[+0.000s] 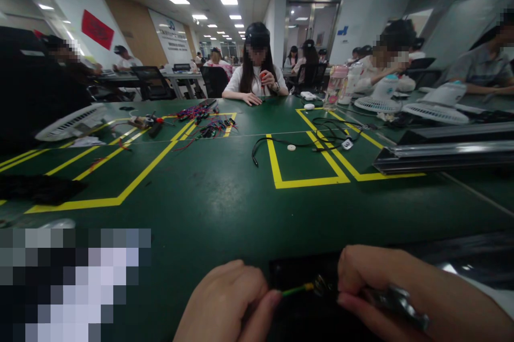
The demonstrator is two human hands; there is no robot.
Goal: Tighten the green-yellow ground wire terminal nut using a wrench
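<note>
My left hand [231, 299] pinches a thin green-and-yellow wire [296, 290] between thumb and forefinger, at the bottom centre. The wire's yellow end points right, towards a small shiny metal piece [320, 285]; whether the two touch I cannot tell. My right hand [385, 283] is closed around a shiny metal tool [401, 302], whose kind is hidden by the fingers. The tool's other end is dark and blurred near the metal piece. Below both hands lies a black flat object [289, 270] on the green table [217, 197].
Bundles of coloured wires [201, 111] and a screwdriver [157, 125] lie at the far left. A black cable [289, 140] curves across the middle. Metal rails [445, 152] and white fans [383, 97] occupy the right. A person [257, 63] sits opposite.
</note>
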